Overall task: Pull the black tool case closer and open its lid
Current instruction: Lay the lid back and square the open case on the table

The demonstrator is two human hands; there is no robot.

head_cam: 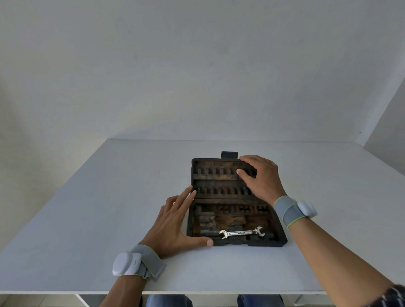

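The black tool case [272,242] lies open on the white table [98,207], a little right of centre. Its lid [214,174] is folded back away from me, showing rusty moulded slots. A silver open-ended wrench [241,232] lies in the near half. My left hand [173,223] is flat on the table with fingers spread. Its palm is against the case's left side and its thumb runs along the front edge. My right hand [262,178] grips the lid's far right corner, thumb on the inside. A black latch tab [229,154] sticks out beyond the lid's far edge.
The table's near edge [192,292] runs just above my knees. A plain pale wall stands behind the table's far edge. Both wrists wear grey straps with white sensor pods.
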